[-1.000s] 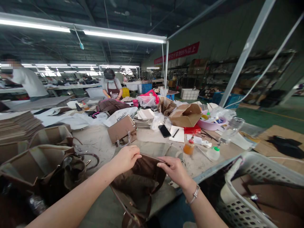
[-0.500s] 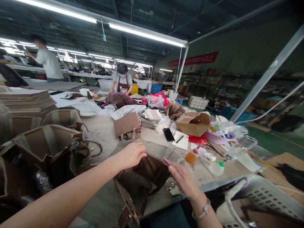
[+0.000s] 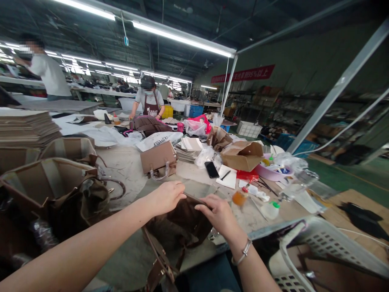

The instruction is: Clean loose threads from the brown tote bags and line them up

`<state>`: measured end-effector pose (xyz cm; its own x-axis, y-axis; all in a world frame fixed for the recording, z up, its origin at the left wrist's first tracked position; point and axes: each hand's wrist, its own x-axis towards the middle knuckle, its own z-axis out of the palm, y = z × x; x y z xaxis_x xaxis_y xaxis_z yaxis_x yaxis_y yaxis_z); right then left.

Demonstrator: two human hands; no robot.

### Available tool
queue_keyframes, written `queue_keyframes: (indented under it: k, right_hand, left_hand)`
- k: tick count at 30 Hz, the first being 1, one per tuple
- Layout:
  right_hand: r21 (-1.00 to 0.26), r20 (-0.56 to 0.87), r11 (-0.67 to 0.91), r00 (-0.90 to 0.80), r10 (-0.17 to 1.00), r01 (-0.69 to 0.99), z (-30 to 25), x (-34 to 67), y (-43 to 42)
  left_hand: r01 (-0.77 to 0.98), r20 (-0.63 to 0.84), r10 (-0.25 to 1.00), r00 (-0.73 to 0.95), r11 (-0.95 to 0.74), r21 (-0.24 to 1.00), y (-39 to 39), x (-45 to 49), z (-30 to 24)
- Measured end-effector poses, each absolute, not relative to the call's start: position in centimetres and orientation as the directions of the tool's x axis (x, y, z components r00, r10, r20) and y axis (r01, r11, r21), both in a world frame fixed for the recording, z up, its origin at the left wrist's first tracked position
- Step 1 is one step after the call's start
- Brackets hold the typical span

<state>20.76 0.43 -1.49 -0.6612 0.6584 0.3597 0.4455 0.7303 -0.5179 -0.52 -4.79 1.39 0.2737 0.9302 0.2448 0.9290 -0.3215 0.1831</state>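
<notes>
A dark brown handbag (image 3: 179, 227) lies open in front of me on the grey worktable (image 3: 127, 174). My left hand (image 3: 165, 196) is closed on the far rim of the bag's opening. My right hand (image 3: 219, 215) grips the same rim a little to the right, fingers curled over it. A strap with a buckle (image 3: 161, 267) hangs from the bag toward me.
Open brown bags (image 3: 45, 182) stand at the left. A tan handbag (image 3: 158, 160), a phone (image 3: 211, 169), a notepad, glue bottles (image 3: 269, 210) and a torn carton (image 3: 241, 154) crowd the table beyond. A white plastic basket (image 3: 328, 255) sits at lower right. Two people work at the far tables.
My right hand, briefly open and off the rim half a second ago, has closed on the bag's rim again. The left hand kept its grip.
</notes>
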Motion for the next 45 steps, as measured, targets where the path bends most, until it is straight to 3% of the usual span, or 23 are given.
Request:
queue_keyframes:
  k: [15, 23, 31, 39, 45]
  right_hand:
    - [-0.437, 0.397, 0.787, -0.692, 0.603, 0.435, -1.7, 20.3, 0.8]
    - [-0.24, 0.196, 0.767, -0.744, 0.638, 0.595, 0.9, 20.5, -0.4]
    - [-0.102, 0.247, 0.711, -0.675, 0.695, 0.695, 0.8, 18.0, -0.6]
    - [-0.084, 0.331, 0.721, -0.663, 0.671, 0.687, 0.2, 18.2, -0.1]
    - [-0.126, 0.327, 0.721, -0.658, 0.678, 0.681, 0.0, 18.3, -0.3]
  left_hand:
    - [0.938, 0.258, 0.934, 0.248, -0.298, 0.175, -4.6, -0.2, 1.5]
    - [0.948, 0.28, 0.934, 0.223, -0.274, 0.159, -4.4, -0.2, 1.0]
    - [0.954, 0.294, 0.939, 0.18, -0.239, 0.18, -3.9, -0.5, 0.9]
    - [0.924, 0.162, 0.969, 0.184, -0.227, 0.307, -5.0, -3.0, 2.8]
    - [0.944, 0.195, 0.966, 0.167, -0.214, 0.25, -5.0, -3.7, 2.6]
